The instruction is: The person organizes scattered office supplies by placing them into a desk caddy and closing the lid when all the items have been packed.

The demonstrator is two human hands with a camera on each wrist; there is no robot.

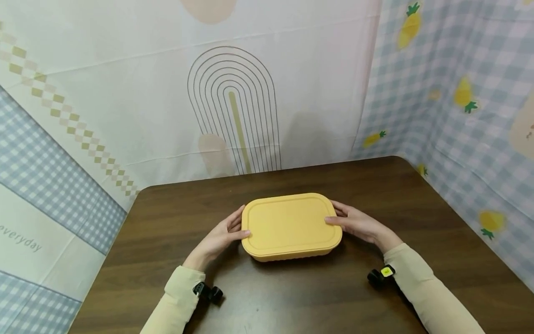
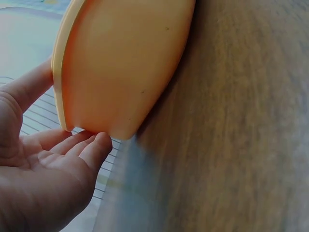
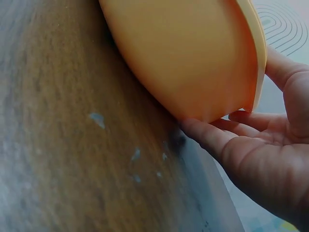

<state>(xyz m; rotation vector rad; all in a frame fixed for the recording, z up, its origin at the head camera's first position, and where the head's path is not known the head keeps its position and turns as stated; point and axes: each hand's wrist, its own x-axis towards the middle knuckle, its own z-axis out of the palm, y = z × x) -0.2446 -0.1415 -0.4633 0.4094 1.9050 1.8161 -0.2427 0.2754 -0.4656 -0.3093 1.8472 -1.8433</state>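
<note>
A yellow lidded box (image 1: pixel 291 223), rectangular with rounded corners, is held level between both hands near the middle of the table. My left hand (image 1: pixel 219 239) grips its left end, thumb on the lid's edge and fingers against the side. At the opposite end my right hand (image 1: pixel 360 223) holds it the same way, thumb on top. In the left wrist view the left hand's fingertips (image 2: pixel 102 141) touch the box wall (image 2: pixel 120 72) below the lid rim. The right wrist view has the right hand's fingers (image 3: pixel 203 133) against the lower wall. What the box contains is hidden by the lid.
The dark wooden table (image 1: pixel 292 297) has a rounded far edge. Behind it hangs a pale patterned cloth (image 1: pixel 154 106), with a blue checked cloth (image 1: pixel 442 125) on the right. A small black camera (image 1: pixel 208 293) sits on the left wrist and another camera (image 1: pixel 378 276) on the right.
</note>
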